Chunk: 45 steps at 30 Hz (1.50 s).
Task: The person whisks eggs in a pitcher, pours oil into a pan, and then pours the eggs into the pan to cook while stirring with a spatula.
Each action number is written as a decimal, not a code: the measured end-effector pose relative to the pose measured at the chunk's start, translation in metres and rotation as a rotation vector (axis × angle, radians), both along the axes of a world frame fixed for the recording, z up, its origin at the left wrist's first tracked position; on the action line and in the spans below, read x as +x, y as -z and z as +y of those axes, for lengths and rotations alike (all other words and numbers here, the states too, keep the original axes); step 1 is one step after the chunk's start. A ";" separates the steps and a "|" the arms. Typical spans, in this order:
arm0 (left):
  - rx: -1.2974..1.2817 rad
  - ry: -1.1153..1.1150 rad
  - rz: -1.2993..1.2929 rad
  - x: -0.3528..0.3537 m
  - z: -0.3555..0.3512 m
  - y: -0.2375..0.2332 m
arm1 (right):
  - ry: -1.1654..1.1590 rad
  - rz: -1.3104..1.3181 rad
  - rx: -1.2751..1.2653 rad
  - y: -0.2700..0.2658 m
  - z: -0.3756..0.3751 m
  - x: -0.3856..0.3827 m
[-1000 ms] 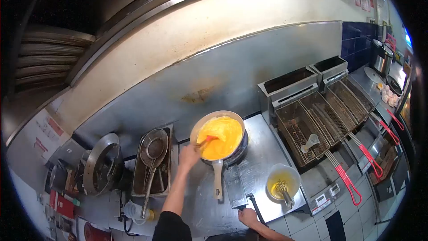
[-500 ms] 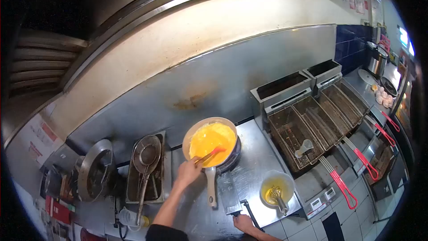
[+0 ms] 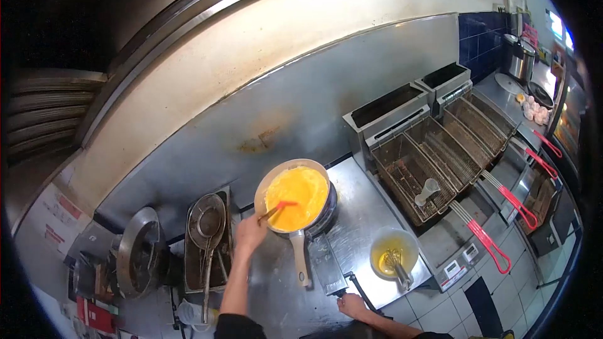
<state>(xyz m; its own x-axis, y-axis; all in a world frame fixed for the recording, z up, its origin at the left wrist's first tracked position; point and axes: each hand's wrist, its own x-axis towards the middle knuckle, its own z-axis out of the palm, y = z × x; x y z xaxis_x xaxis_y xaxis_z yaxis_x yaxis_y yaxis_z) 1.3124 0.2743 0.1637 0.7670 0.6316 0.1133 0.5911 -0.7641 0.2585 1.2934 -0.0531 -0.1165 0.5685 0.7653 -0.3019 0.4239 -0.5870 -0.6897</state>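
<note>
A frying pan (image 3: 260, 198) with a beige handle sits on the burner, filled with runny yellow egg (image 3: 300, 191). My left hand (image 3: 250, 233) is closed round the handle of a red-headed spatula (image 3: 284, 204), whose head lies in the egg near the pan's left side. Below the pan's right side is the burner's steel control box (image 3: 326, 269). At its front end my right hand (image 3: 352, 305) is closed, fingers curled at a dark burner knob (image 3: 340, 292) that they partly hide. The pan handle (image 3: 300, 258) is untouched.
Right of the burner stands a bowl (image 3: 394, 240) with yellow liquid and a whisk (image 3: 396, 263). Beyond are fryer baskets (image 3: 411, 179) with red handles, one holding a clear cup (image 3: 428, 189). Strainers (image 3: 208, 221) rest over a metal tray at left, near a large wok (image 3: 137, 251).
The spatula head has moved left through the egg, with my left hand shifting left and up. My right hand stays at the knob. The camera view has shifted slightly.
</note>
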 end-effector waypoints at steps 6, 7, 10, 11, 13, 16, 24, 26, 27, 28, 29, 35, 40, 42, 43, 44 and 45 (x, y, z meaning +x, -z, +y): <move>-0.087 0.060 -0.104 0.006 -0.039 0.004 | 0.014 -0.022 -0.062 -0.011 0.003 0.005; -0.072 0.087 -0.071 -0.003 -0.035 -0.005 | 0.025 -0.020 -0.047 -0.011 0.002 0.005; 0.008 0.064 0.030 -0.001 -0.012 -0.005 | 0.047 -0.052 0.008 0.000 0.005 -0.003; 0.016 0.008 -0.008 0.012 -0.011 0.001 | 0.044 -0.057 0.016 -0.001 0.005 -0.003; 0.010 -0.042 -0.057 0.025 -0.018 0.021 | 0.030 -0.073 0.023 -0.003 0.008 -0.004; -0.088 0.051 -0.007 0.013 -0.050 0.000 | 0.061 -0.075 0.013 -0.010 0.003 -0.002; -0.030 -0.113 -0.052 0.017 -0.012 0.039 | 0.042 -0.154 -0.010 -0.003 0.006 -0.006; -0.084 -0.057 -0.077 0.008 -0.045 0.016 | 0.015 -0.132 -0.042 -0.002 0.005 -0.005; -0.086 -0.013 -0.017 -0.001 -0.048 0.008 | 0.008 -0.153 -0.011 -0.003 0.003 -0.004; -0.084 0.034 0.047 -0.007 -0.046 0.000 | 0.006 -0.173 -0.014 -0.004 0.003 -0.004; -0.095 0.052 0.018 -0.012 -0.040 -0.010 | 0.010 -0.176 -0.024 -0.001 0.004 -0.003; -0.068 -0.075 -0.086 0.011 -0.032 0.019 | 0.028 -0.210 -0.008 -0.005 0.008 -0.010; -0.030 0.019 -0.026 -0.009 -0.032 0.001 | -0.028 -0.270 -0.079 -0.013 0.006 -0.006; -0.008 -0.062 0.027 -0.001 -0.031 -0.001 | -0.010 -0.302 -0.081 -0.022 0.008 -0.007; 0.036 -0.104 0.048 0.007 -0.024 0.015 | -0.023 -0.298 -0.078 -0.019 0.009 -0.008; 0.078 -0.142 0.064 0.014 -0.024 0.024 | -0.032 -0.299 -0.078 -0.015 0.010 -0.007; 0.020 -0.083 -0.028 0.014 -0.038 0.022 | -0.034 -0.305 -0.080 -0.013 0.009 -0.007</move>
<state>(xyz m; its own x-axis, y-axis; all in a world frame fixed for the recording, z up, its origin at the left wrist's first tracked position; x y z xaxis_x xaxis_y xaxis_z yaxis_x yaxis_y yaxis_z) 1.3263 0.2365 0.1421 0.7086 0.6900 0.1477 0.6449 -0.7183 0.2612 1.2865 -0.0444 -0.1032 0.6164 0.7662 -0.1815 0.6245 -0.6161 -0.4799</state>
